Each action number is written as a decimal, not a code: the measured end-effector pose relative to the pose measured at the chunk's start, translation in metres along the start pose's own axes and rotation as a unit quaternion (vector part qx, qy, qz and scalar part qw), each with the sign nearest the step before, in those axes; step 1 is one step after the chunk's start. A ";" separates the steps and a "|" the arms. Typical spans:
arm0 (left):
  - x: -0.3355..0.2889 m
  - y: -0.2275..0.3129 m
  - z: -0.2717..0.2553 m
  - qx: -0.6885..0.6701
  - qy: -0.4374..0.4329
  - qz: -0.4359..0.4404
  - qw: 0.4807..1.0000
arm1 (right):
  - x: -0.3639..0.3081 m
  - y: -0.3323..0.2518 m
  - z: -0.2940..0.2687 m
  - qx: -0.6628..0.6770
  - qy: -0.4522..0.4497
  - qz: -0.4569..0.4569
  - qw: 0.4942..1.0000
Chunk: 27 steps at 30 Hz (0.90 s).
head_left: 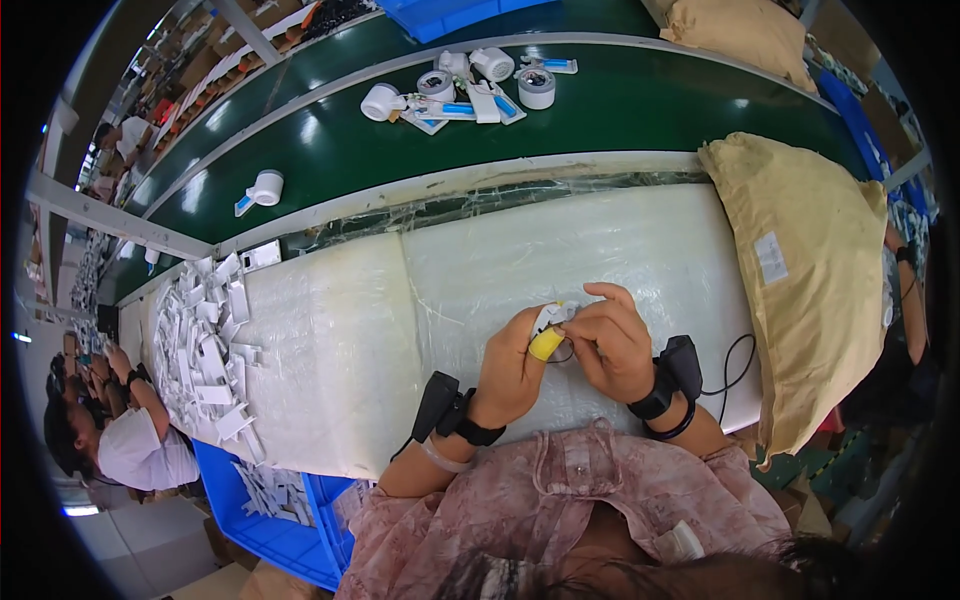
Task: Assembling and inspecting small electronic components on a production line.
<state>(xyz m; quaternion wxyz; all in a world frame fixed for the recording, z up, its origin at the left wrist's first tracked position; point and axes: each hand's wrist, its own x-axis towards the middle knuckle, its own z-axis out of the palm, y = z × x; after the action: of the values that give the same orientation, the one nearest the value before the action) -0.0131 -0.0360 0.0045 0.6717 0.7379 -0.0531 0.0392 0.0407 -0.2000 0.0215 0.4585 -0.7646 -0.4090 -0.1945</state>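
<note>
My left hand (510, 368) is closed around a small white plastic part (547, 318), mostly hidden by the fingers. A yellow wrap (546, 343) covers the tip of its thumb. Close against it, my right hand (612, 345) is pinched at the same part, its index finger raised and bent. What the right fingertips grip is too small to make out. A thin dark line, perhaps a wire, curves just below the fingertips. Both hands are above the plastic-covered table (480, 270), and each wrist wears a black strapped device.
Loose white plastic pieces (205, 350) are heaped at the table's left, above a blue bin (270, 535). A large tan sack (810, 270) lies right. On the green conveyor (620, 120) sit several white round-headed units (437, 84) and one separate unit (268, 187). Co-workers are at both sides.
</note>
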 end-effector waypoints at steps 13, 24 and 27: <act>0.061 -0.023 -0.062 0.214 -0.020 0.121 0.969 | 0.035 0.039 -0.003 0.099 -0.025 0.161 0.982; 0.231 -0.082 -0.154 0.374 0.180 0.092 0.905 | 0.073 0.199 -0.034 -0.122 0.273 0.163 0.940; 0.270 -0.072 -0.153 0.501 0.353 0.146 0.777 | 0.067 0.182 -0.034 -0.133 0.167 0.199 0.956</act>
<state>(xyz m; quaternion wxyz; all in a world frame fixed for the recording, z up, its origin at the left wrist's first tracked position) 0.2659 0.1156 -0.0175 0.1653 0.8880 0.1074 0.4156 0.2295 -0.2438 -0.0153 0.4434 -0.8415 -0.1367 -0.2767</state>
